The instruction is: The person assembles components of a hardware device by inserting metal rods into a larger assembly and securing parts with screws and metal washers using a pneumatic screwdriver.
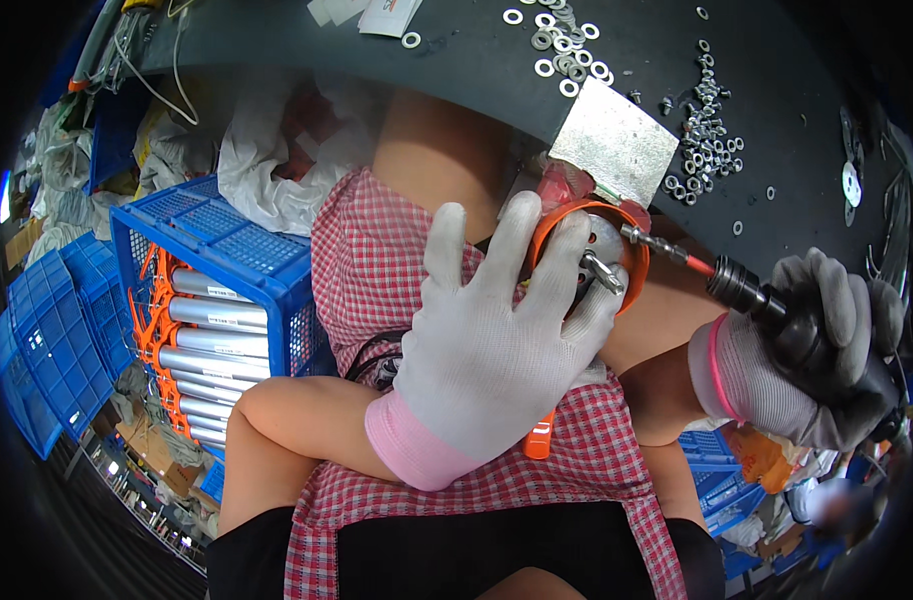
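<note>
Head-worn fisheye, looking steeply down, close above checked apron (pixel 597 440), workbench (pixel 467 65) farther off.

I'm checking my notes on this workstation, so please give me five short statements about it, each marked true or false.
1. The right hand grips a black power driver. True.
2. The left hand is bare. False: it wears a white glove with a pink cuff.
3. Silver tubes lie in a blue crate. True.
4. The washers are inside that crate. False: they lie on the dark tabletop.
5. The left hand's fingers reach over an orange round part. True.
</note>
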The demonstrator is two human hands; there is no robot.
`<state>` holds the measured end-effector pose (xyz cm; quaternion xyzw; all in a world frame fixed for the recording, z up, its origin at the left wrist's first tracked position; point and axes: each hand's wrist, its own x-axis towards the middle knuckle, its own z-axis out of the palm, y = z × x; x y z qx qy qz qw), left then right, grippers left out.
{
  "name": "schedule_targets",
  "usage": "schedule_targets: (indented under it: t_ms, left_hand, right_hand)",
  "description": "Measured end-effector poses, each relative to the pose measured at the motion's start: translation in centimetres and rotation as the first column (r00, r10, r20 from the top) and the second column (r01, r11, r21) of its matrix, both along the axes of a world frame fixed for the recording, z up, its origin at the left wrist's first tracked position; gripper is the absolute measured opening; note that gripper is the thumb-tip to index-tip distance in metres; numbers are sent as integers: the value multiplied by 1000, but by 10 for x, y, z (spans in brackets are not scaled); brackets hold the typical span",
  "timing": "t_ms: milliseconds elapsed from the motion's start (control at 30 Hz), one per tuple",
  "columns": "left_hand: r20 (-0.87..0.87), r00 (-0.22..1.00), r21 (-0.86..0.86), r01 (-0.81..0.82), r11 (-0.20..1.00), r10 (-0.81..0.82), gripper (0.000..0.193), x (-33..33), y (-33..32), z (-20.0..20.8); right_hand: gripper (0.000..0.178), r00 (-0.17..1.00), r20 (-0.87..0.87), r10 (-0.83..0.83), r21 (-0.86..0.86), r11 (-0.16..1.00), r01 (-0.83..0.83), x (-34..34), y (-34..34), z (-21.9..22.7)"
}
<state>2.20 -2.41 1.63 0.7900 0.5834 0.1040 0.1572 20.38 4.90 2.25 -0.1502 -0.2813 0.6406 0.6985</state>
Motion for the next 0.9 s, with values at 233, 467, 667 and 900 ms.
schedule_targets:
  t_ms: [233, 467, 667, 900]
  left_hand:
    - [111, 985, -44, -127, 991, 131, 71, 6, -5, -7]
    - [110, 991, 55, -89, 994, 83, 69, 5, -7, -14]
    - [190, 956, 54, -236, 970, 222, 59, 11, -7, -22]
    - [207, 949, 92, -259, 961, 236, 41, 12, -2, -26]
  right_hand:
    - [48, 994, 102, -30, 62, 998, 24, 15, -11, -3]
    - [43, 977, 211, -13, 191, 981, -28, 1, -3, 5]
    - [41, 863, 498, -82, 342, 933, -108, -28, -7, 21]
    - [46, 822, 544, 170, 131, 950, -283, -47, 7, 34]
